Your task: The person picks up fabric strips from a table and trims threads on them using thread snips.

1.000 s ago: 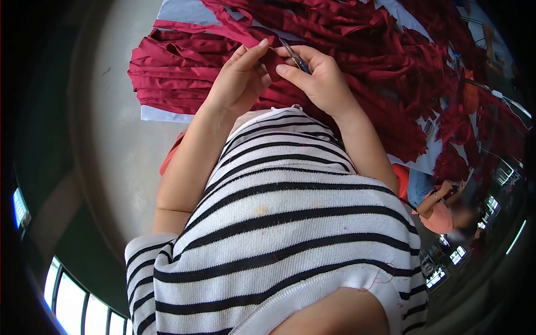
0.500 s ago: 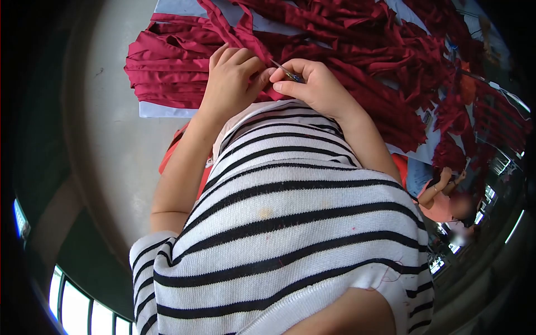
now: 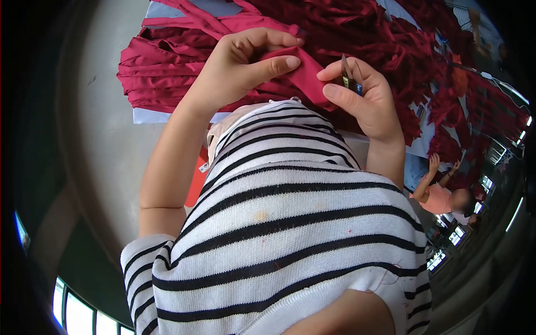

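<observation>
A strip of dark red fabric [image 3: 306, 76] is stretched in front of my body, raised over the pile. My left hand [image 3: 241, 66] pinches its upper end between thumb and fingers. Tucked in my right hand [image 3: 365, 100] are small thread snips [image 3: 347, 78], blades pointing up, away from me. The thumb and forefinger of that hand come together close by the strip's right edge. Behind both hands, a thick bundle of red strips [image 3: 162, 70] lies on the table.
More crumpled red cloth [image 3: 385, 53] covers the pale table [image 3: 151, 115] toward the right. Another person [image 3: 438, 192] with raised hands sits at the right, beside the same cloth. A red seat [image 3: 195, 187] shows under my left arm.
My hands have moved apart, the right one going right with the snips. The red strip is now pulled up and spread out between them. The other person's hands have risen.
</observation>
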`<state>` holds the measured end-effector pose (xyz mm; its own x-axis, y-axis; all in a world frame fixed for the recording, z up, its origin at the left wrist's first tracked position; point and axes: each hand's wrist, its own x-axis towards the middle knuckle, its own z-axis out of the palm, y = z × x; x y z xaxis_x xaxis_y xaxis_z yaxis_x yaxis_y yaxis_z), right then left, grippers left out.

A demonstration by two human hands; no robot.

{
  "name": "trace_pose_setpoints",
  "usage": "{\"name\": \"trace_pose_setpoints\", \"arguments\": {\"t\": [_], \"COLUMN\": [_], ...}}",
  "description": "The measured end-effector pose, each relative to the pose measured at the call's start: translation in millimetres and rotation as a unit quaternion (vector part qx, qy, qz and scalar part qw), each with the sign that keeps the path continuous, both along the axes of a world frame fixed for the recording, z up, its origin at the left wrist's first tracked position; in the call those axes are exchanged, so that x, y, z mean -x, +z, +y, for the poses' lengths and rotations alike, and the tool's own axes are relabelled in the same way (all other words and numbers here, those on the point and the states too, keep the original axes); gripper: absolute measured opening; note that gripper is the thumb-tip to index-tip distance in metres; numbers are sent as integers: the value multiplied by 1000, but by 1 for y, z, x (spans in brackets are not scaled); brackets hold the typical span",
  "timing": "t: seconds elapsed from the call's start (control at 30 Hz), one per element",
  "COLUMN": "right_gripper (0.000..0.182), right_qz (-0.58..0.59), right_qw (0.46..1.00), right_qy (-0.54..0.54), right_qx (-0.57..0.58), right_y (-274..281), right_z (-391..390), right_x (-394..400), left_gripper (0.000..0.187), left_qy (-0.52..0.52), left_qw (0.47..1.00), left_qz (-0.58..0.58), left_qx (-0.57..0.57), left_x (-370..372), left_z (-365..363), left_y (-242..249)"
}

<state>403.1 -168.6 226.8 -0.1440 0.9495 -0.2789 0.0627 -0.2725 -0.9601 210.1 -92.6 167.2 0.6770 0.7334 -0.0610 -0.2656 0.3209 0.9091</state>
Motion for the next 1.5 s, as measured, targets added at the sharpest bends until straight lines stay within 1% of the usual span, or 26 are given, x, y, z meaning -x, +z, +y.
{"name": "trace_pose_setpoints", "arguments": {"t": [0.07,0.13,0.2,0.3,0.4,0.43,0.53,0.63,0.73,0.83,0.93,1.03,1.13,1.2,1.27,1.33,1.37,1.4,1.43,1.47,1.5], "right_gripper": [17,25,29,26,23,24,25,26,26,27,26,26,27,31,33,26,22,19,17,14,12], "right_qz": [-4,-119,-272,-306,-301,-315,-318,-332,-371,-371,-365,-330,-142,-55,-69,-190,-251,-311,-370,-374,-415], "right_qw": [999,980,946,945,952,946,947,941,926,926,928,942,988,996,995,975,964,948,925,904,873], "right_qy": [-43,-99,-30,-9,5,0,13,21,50,62,56,51,1,15,55,115,79,43,5,-52,-81], "right_qx": [-29,-127,-174,-117,-47,-72,-48,-62,-54,-45,-51,-43,-56,-61,-52,2,-30,-61,-92,-200,-244], "right_y": [7,3,0,7,17,10,4,3,5,5,4,-1,-7,-18,-28,-27,-29,-34,-39,-46,-48], "right_z": [-3,-3,-2,-2,4,4,10,17,22,26,27,28,28,25,24,22,22,23,24,27,32], "right_x": [-1,0,-14,-4,8,10,12,16,16,19,20,16,15,9,1,-1,-3,-5,-9,-15,-21], "left_gripper": [27,27,27,27,28,28,29,29,28,28,34,44,51,50,48,45,40,33,30,27,26], "left_qy": [17,20,11,4,-9,-15,-25,-25,-16,22,-19,-56,-43,-28,-19,-13,-11,-4,29,62,91], "left_qw": [999,998,998,998,997,997,994,995,995,997,995,991,993,996,998,999,997,996,994,989,988], "left_qz": [23,39,43,51,67,73,111,96,85,63,90,101,90,54,26,7,36,42,53,63,52], "left_qx": [-31,-53,-51,-46,-38,-34,-6,-15,-46,-49,-48,-67,-70,-61,-50,-37,-74,-77,-95,-116,-111], "left_x": [-3,-4,-4,-4,-4,-3,-2,-1,-1,-4,0,3,3,3,5,8,13,18,21,24,27], "left_z": [-1,-2,-3,-6,-8,-9,-11,-11,-11,-13,-9,-6,-5,-6,-5,-1,4,9,14,19,21], "left_y": [9,10,8,5,4,4,7,3,-1,-6,-6,1,1,1,4,9,9,10,9,10,15]}}
